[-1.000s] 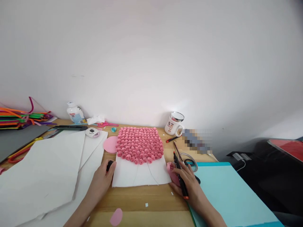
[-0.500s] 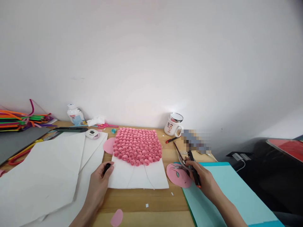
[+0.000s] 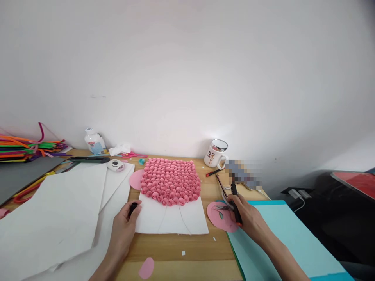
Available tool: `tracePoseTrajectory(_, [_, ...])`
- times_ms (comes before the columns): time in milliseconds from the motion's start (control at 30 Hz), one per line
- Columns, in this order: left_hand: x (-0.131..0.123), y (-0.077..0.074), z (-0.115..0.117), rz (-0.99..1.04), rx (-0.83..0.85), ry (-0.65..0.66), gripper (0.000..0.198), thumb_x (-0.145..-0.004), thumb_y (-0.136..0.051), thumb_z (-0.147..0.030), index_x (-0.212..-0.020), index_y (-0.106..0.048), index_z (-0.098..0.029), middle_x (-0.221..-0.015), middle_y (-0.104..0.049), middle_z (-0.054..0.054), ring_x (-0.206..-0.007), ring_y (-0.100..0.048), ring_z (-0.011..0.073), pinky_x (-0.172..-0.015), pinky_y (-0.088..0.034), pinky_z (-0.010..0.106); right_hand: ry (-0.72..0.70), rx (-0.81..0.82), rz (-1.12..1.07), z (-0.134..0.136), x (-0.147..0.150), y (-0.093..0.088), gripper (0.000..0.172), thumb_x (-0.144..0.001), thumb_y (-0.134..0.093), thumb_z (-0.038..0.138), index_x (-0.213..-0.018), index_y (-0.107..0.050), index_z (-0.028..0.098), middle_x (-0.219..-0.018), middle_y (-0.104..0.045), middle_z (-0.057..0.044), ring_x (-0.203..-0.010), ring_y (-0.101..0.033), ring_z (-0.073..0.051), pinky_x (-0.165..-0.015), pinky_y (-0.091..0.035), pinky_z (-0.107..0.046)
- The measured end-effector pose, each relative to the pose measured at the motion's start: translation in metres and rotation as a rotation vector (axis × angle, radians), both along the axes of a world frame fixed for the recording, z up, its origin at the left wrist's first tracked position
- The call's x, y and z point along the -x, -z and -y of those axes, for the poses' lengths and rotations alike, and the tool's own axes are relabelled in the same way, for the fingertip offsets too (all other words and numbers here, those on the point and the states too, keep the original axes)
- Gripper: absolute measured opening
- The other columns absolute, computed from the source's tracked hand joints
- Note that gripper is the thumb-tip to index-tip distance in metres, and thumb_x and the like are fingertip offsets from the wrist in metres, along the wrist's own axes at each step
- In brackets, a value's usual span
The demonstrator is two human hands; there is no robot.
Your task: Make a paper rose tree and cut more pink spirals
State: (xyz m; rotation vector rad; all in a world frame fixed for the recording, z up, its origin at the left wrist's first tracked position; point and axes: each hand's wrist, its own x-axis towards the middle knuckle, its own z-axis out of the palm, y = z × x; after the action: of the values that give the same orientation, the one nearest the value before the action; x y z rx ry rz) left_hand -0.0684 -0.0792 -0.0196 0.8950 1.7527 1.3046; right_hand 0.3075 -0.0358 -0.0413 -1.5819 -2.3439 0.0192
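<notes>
My left hand (image 3: 124,226) rests on the wooden desk at the left edge of a white sheet (image 3: 172,218), fingers closed on a small black cap (image 3: 133,207). The upper part of that sheet is covered with rolled pink paper roses (image 3: 170,181). My right hand (image 3: 246,216) is closed round a black marker (image 3: 235,198) with an orange end. It sits at the right of a pink paper disc (image 3: 219,216), on the edge of a teal sheet (image 3: 272,238). A roll of tape lies partly hidden under this hand.
Large white sheets (image 3: 55,210) cover the left of the desk, with coloured pipe cleaners (image 3: 26,146) behind. A glue bottle (image 3: 93,142), pink scissors (image 3: 131,155) and a white mug (image 3: 215,153) stand along the wall. A red pen (image 3: 213,172) and a pink scrap (image 3: 146,268) lie loose.
My right hand moved from the sheet's lower right corner rightwards and away onto the teal sheet with the marker, uncovering the pink disc. The left hand stayed beside the white sheet.
</notes>
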Motion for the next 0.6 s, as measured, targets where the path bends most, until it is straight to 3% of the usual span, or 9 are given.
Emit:
tracePoseTrajectory(333, [-0.001, 0.001, 0.002, 0.008, -0.040, 0.005, 0.045, -0.062, -0.065, -0.052, -0.091, -0.064, -0.018, -0.076, -0.064, 0.003, -0.082, -0.060, 0.0260, -0.065, -0.047, 0.030, 0.070, -0.072, -0.026, -0.015, 0.000, -0.007, 0.027, -0.075, -0.042, 0.012, -0.101, -0.043, 0.020, -0.092, -0.052, -0.008, -0.059, -0.056, -0.018, -0.050, -0.042, -0.026])
tracePoseTrajectory(600, [0.002, 0.007, 0.000, -0.003, -0.055, -0.001, 0.046, -0.061, -0.064, -0.053, -0.090, -0.065, -0.017, -0.076, -0.066, 0.004, -0.082, -0.061, 0.0269, -0.066, -0.048, 0.032, 0.103, -0.212, 0.150, -0.039, 0.005, 0.006, 0.024, -0.077, -0.041, 0.009, -0.098, -0.046, 0.020, -0.086, -0.052, -0.006, -0.060, -0.056, -0.020, -0.052, -0.038, -0.026])
